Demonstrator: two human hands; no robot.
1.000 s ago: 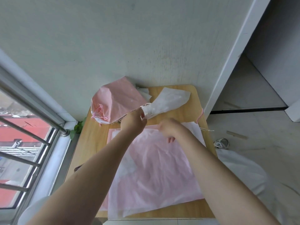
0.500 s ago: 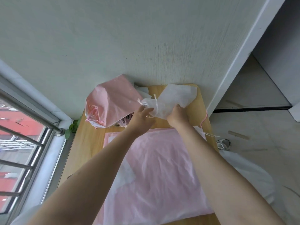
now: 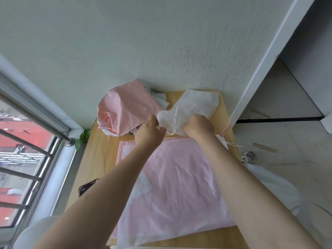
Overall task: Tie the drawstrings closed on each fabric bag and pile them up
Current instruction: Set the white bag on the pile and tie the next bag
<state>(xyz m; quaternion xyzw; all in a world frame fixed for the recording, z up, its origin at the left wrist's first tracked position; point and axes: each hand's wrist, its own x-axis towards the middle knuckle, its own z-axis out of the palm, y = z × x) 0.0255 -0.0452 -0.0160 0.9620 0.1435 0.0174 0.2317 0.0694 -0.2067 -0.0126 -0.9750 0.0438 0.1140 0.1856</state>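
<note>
Now I grip the white bag (image 3: pixel 195 105) with both hands: left hand (image 3: pixel 149 132) fingers pinch its gathered neck, right hand (image 3: pixel 198 125) curls round the cloth.

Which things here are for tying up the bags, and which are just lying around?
For the job: white bag held by the left hand and right hand; tied pink bag; flat pink bag.
Just lying about: phone, green leaves, table.
</note>
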